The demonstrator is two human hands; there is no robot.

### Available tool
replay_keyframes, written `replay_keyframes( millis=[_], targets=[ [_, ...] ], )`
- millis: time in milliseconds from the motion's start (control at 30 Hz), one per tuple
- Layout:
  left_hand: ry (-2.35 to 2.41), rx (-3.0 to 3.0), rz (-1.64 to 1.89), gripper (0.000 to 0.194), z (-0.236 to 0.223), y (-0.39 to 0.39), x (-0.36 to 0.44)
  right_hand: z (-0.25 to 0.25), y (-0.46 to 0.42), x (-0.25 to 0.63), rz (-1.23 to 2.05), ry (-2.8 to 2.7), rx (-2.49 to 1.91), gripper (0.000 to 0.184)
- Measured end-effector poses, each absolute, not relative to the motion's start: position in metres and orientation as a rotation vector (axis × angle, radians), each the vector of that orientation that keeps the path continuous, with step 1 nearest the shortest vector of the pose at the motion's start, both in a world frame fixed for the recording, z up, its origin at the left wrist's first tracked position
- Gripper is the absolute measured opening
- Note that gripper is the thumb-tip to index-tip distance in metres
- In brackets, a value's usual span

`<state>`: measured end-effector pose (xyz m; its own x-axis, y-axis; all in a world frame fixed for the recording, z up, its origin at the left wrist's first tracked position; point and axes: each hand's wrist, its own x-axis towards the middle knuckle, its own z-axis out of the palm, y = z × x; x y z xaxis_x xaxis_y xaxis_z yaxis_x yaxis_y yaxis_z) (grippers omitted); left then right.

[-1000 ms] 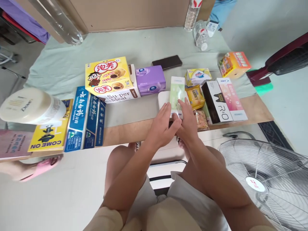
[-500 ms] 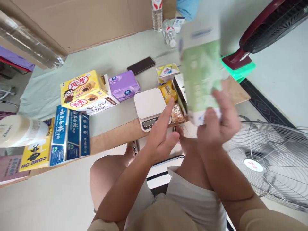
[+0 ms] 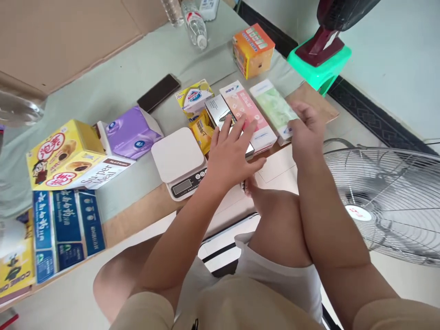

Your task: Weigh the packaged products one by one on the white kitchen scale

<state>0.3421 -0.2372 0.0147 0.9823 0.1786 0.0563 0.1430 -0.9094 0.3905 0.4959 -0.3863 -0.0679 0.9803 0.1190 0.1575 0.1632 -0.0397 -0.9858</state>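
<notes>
My right hand (image 3: 307, 133) is closed at the near right corner of a slim green-and-white box (image 3: 273, 107) lying on the table. My left hand (image 3: 232, 153) is spread flat, its fingertips over a silver-and-black box (image 3: 218, 112) and the edge of a pink-and-white box (image 3: 245, 107). These boxes lie side by side, the pink one in the middle. Left of them are a yellow packet (image 3: 202, 130), partly under my left fingers, and a yellow soap box (image 3: 195, 97). A white digital scale (image 3: 177, 151) with a bare plate sits beside my left wrist.
An orange box (image 3: 254, 50) stands behind the boxes. Leftward are a phone (image 3: 158, 93), a purple tissue pack (image 3: 132, 130), a yellow snack box (image 3: 65, 153) and blue toothpaste boxes (image 3: 68, 233). A floor fan (image 3: 388, 206) stands right of the table, near my right arm.
The green-and-white box has come down from the air onto the table, beside the pink one. My left hand has moved from above the scale's right side onto the boxes. The view has turned rightward.
</notes>
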Motion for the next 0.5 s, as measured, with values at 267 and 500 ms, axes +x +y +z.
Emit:
replay_keyframes(
  millis=[267, 500],
  targets=[
    [0.209, 2.701, 0.364, 0.064, -0.01, -0.234, 0.345, -0.067, -0.381, 0.491, 0.181, -0.283, -1.675, 0.05],
    [0.129, 2.404, 0.494, 0.065, -0.039, -0.226, 0.358, -0.069, -0.38, 0.49, 0.173, -0.349, -1.8, 0.052]
  ],
)
